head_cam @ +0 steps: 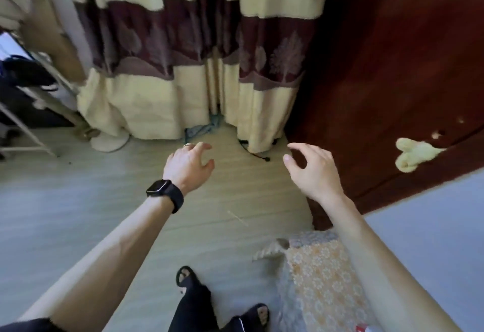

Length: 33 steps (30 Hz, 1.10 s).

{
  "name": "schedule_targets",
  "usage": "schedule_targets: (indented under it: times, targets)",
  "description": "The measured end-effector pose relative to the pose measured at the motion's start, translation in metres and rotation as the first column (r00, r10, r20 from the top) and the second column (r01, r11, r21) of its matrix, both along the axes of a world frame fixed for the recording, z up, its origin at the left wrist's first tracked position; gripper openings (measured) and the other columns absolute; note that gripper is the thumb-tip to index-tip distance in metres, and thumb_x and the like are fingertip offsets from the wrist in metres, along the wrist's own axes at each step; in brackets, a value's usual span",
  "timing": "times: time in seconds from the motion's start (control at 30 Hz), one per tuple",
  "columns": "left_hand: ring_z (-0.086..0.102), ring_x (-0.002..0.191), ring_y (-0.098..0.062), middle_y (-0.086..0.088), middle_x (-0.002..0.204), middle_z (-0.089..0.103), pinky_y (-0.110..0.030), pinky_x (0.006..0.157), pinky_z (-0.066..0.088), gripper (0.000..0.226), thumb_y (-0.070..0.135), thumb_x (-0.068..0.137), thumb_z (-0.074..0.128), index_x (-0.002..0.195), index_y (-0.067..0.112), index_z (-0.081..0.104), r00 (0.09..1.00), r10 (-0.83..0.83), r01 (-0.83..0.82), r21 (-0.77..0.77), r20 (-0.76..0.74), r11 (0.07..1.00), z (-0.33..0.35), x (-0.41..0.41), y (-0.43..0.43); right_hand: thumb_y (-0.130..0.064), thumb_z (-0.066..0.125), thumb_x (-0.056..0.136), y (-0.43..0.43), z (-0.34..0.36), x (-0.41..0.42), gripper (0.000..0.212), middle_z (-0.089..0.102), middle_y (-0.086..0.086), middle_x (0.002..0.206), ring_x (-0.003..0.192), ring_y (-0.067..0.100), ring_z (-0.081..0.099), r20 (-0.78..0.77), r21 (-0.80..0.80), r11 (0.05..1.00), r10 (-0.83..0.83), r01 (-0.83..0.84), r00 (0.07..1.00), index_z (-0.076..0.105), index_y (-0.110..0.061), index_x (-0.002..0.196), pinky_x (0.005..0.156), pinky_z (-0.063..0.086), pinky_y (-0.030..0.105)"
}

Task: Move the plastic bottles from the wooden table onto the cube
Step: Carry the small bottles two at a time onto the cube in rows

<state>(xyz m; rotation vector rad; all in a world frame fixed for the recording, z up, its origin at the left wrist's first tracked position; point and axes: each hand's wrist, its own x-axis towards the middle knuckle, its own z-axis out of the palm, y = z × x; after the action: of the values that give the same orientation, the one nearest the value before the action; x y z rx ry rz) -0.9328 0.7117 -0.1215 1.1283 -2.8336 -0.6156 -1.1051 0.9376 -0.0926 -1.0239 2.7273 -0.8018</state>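
The left hand (190, 165), black watch (165, 193) at the wrist, hangs over the floor (78, 200), fingers loosely curled, empty. The right hand (313, 169) is likewise empty. The floral-covered cube (319, 279) sits beneath the right forearm, nearer the person than that hand.

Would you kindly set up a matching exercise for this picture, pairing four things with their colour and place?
Things:
1. watch
2. curtain
3. floral-covered cube
4. sandals

Descriptions:
A. cream with a dark maroon band, hanging to the floor ahead
B. black, on the feet at the bottom edge
C. black, strapped round the left wrist
D. orange flower pattern on top, at lower right beside the right forearm

Pairs: 1-C, 2-A, 3-D, 4-B
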Motion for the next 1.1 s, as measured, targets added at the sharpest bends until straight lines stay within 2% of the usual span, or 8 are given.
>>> schedule_targets:
  times: [0.07, 0.2, 0.27, 0.37, 0.5, 0.8, 0.93, 1.1]
  targets:
    - [0.059, 0.116, -0.033, -0.01, 0.13, 0.061, -0.041, 0.097, 0.048, 0.045, 0.041, 0.09, 0.061, 0.134, 0.029, 0.057, 0.991, 0.134, -0.134, 0.005, -0.008, 0.991, 0.006, 0.051, -0.039, -0.038, 0.061, 0.095, -0.059, 0.005, 0.024, 0.036, 0.066, -0.001, 0.129, 0.125, 0.025, 0.051, 0.028, 0.053, 0.992, 0.11, -0.111, 0.994, 0.066, -0.025, 0.127, 0.108, 0.032, 0.031]
    - [0.059, 0.115, -0.032, -0.011, 0.13, 0.061, -0.042, 0.096, 0.049, 0.045, 0.042, 0.091, 0.058, 0.133, 0.029, 0.056, 0.939, 0.344, -0.344, 0.013, -0.009, 0.939, 0.013, 0.157, -0.113, -0.044, 0.06, 0.093, -0.185, 0.011, 0.091, 0.041, 0.064, 0.0, 0.133, 0.127, 0.026, 0.052, 0.02, 0.092, 0.927, 0.363, -0.364, 0.931, 0.062, -0.027, 0.131, 0.109, 0.032, 0.032]
    - [0.059, 0.116, -0.031, -0.011, 0.13, 0.061, -0.042, 0.096, 0.049, 0.044, 0.042, 0.091, 0.057, 0.133, 0.029, 0.056, 0.904, 0.428, -0.428, 0.012, -0.014, 0.904, 0.017, 0.208, -0.149, -0.043, 0.06, 0.094, -0.245, 0.014, 0.133, 0.043, 0.063, 0.0, 0.134, 0.128, 0.024, 0.052, 0.025, 0.111, 0.884, 0.455, -0.455, 0.89, 0.061, -0.025, 0.133, 0.11, 0.03, 0.032]
    - [0.06, 0.114, -0.03, -0.009, 0.127, 0.061, -0.041, 0.094, 0.049, 0.043, 0.041, 0.092, 0.057, 0.133, 0.029, 0.056, 0.833, 0.552, -0.552, 0.019, -0.039, 0.834, 0.024, 0.279, -0.2, -0.051, 0.054, 0.091, -0.327, 0.017, 0.198, 0.05, 0.064, -0.003, 0.131, 0.127, 0.025, 0.051, 0.023, 0.112, 0.812, 0.574, -0.573, 0.818, 0.059, -0.028, 0.134, 0.111, 0.035, 0.034]
    - [0.06, 0.112, -0.031, -0.01, 0.126, 0.061, -0.041, 0.094, 0.05, 0.043, 0.04, 0.092, 0.057, 0.133, 0.029, 0.056, 0.731, 0.679, -0.676, 0.065, -0.064, 0.734, 0.026, 0.364, -0.249, -0.048, 0.056, 0.095, -0.417, 0.02, 0.283, 0.05, 0.057, -0.002, 0.141, 0.134, 0.026, 0.043, 0.053, 0.145, 0.691, 0.709, -0.708, 0.703, 0.054, -0.028, 0.141, 0.113, 0.034, 0.035]
    - [0.058, 0.119, -0.027, -0.001, 0.132, 0.059, -0.036, 0.089, 0.046, 0.043, 0.043, 0.09, 0.054, 0.133, 0.037, 0.055, 0.512, 0.859, -0.854, 0.091, -0.026, 0.512, 0.016, 0.498, -0.343, -0.052, 0.054, 0.093, -0.577, 0.008, 0.426, 0.052, 0.057, 0.0, 0.141, 0.136, 0.026, 0.042, 0.09, 0.199, 0.426, 0.889, -0.882, 0.45, 0.052, -0.032, 0.141, 0.112, 0.039, 0.044]
    - [0.056, 0.122, -0.027, -0.002, 0.133, 0.059, -0.037, 0.092, 0.048, 0.042, 0.043, 0.09, 0.054, 0.132, 0.036, 0.055, 0.421, 0.907, -0.904, 0.074, -0.017, 0.421, 0.016, 0.548, -0.409, -0.052, 0.054, 0.095, -0.663, 0.007, 0.473, 0.052, 0.054, 0.001, 0.145, 0.14, 0.026, 0.037, 0.11, 0.189, 0.337, 0.926, -0.922, 0.361, 0.049, -0.032, 0.143, 0.114, 0.036, 0.044]
    - [0.057, 0.122, -0.027, -0.003, 0.133, 0.06, -0.037, 0.094, 0.048, 0.041, 0.043, 0.092, 0.054, 0.132, 0.033, 0.055, 0.294, 0.955, -0.954, 0.04, -0.038, 0.296, 0.023, 0.601, -0.505, -0.052, 0.054, 0.095, -0.787, 0.014, 0.521, 0.051, 0.055, 0.002, 0.142, 0.138, 0.027, 0.04, 0.09, 0.188, 0.245, 0.96, -0.951, 0.265, 0.049, -0.032, 0.143, 0.112, 0.039, 0.046]
